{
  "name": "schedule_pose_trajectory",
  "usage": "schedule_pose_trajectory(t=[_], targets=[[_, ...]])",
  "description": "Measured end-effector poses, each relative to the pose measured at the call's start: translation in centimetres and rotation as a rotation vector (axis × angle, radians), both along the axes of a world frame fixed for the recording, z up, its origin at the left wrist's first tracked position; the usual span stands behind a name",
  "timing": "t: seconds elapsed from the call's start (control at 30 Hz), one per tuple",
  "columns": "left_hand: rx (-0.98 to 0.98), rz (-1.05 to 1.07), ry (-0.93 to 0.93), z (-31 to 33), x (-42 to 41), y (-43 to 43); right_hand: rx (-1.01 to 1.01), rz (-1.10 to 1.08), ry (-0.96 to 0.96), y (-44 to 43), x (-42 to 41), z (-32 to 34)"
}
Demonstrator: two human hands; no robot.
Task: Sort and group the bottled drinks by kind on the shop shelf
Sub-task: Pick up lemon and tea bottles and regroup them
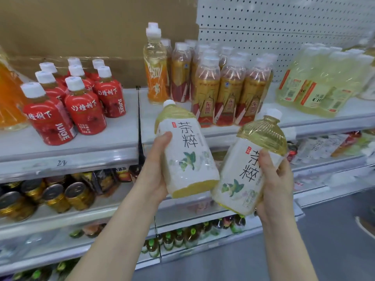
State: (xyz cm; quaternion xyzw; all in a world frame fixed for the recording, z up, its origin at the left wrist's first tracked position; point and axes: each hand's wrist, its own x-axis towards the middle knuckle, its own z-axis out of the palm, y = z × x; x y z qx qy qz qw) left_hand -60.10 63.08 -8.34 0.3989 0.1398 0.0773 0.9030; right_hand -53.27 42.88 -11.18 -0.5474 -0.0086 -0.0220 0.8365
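My left hand (155, 169) grips a white-labelled tea bottle (185, 151) with pale yellow liquid, tilted slightly left, in front of the top shelf (69, 147). My right hand (274, 183) grips a second tea bottle (251, 165) of the same kind, tilted to the right. The two bottles nearly touch at their bases. Both hang in the air below the shelf edge. On the shelf stand several red juice bottles (81, 104) at the left and several gold-and-red drink bottles (223, 88) in the middle.
A tall orange-labelled bottle (155, 67) stands beside the gold group. A shrink-wrapped pack of pale yellow bottles (322, 82) lies at the right. An orange drink (8, 94) sits at the far left. Cans (54, 195) and small green-capped bottles (178, 238) fill lower shelves.
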Motion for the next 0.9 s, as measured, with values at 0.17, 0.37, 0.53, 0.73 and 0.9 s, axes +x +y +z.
schedule_pose_trajectory(t=[0.17,0.37,0.53,0.73,0.9], targets=[[0.121,-0.111,0.085,-0.9,1.9,-6.0,-0.074,-0.037,0.02,-5.6,1.8,-0.3],[0.243,-0.151,0.118,-2.4,7.4,-16.5,-0.262,-0.061,-0.024,-16.6,6.8,-0.6],[0.365,-0.07,0.099,-3.6,13.8,-25.3,-0.341,-0.106,-0.016,-26.5,11.6,-1.0],[0.486,-0.006,0.038,-3.5,20.7,-32.9,-0.377,-0.18,0.018,-35.1,17.5,-1.6],[0.525,0.009,-0.048,-2.7,26.9,-36.6,-0.383,-0.257,-0.014,-38.9,23.0,-1.2]])
